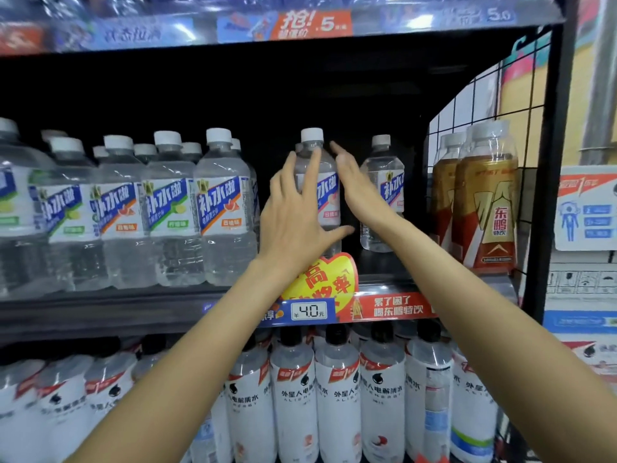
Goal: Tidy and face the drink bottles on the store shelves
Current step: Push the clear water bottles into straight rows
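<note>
A clear drink bottle with a white cap and a blue-and-pink label stands upright on the middle shelf, with a gap on each side. My left hand lies against its left front, fingers straight and spread, thumb stretched out under the label. My right hand is flat with straight fingers along the bottle's right side, in the gap before a second matching bottle set further back. A row of similar bottles with orange and green labels fills the shelf's left part.
Two gold-and-red bottles stand at the shelf's right end against a black wire side panel. A yellow-red promo tag and a 4.0 price tag hang on the shelf edge. White-labelled, black-capped bottles crowd the lower shelf.
</note>
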A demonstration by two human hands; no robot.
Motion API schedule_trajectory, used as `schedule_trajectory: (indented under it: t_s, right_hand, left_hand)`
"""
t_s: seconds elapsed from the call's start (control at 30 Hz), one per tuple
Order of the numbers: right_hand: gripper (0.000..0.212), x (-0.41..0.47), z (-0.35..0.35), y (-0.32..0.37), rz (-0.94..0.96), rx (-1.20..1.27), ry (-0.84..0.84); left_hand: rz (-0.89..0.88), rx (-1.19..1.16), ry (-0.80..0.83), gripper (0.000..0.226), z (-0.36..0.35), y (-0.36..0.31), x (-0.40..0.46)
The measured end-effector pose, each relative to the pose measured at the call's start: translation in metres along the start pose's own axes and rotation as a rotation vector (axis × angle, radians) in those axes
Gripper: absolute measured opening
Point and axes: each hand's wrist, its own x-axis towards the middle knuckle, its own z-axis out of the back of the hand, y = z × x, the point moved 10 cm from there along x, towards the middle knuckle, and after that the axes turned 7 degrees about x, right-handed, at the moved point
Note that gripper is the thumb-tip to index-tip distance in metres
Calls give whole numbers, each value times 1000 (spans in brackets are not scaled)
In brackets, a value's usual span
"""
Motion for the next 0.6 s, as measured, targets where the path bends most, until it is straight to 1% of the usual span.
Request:
schedule_trajectory:
  t_s: [0.1, 0.17, 0.23, 0.33, 0.37, 0.43, 0.6]
  right_hand:
    - [70, 5, -16, -8, -49, 61, 42]
    - [78, 6, -22, -13, -67, 90, 40]
    - [75, 3, -24, -12, -71, 108, 23]
    - [54, 7, -19, -15, -49, 38, 5]
    - [51, 9, -14, -20, -51, -2, -4]
    - [55, 12, -9, -25, -77, -34, 4]
    - [59, 14, -16, -33, -207, 37, 71]
  left_hand:
    - [13, 4, -2, 110, -4, 2, 4]
    - [26, 1, -13, 106, -6, 5, 5]
    - [38, 16, -30, 105, -6, 6, 2]
    - [52, 57, -63, 107, -2, 12, 0]
    - [52, 75, -67, 107, -1, 14, -2]
    - [38, 117, -89, 106, 3, 18, -4]
    - [-71, 215, -109, 90, 12, 15, -1]
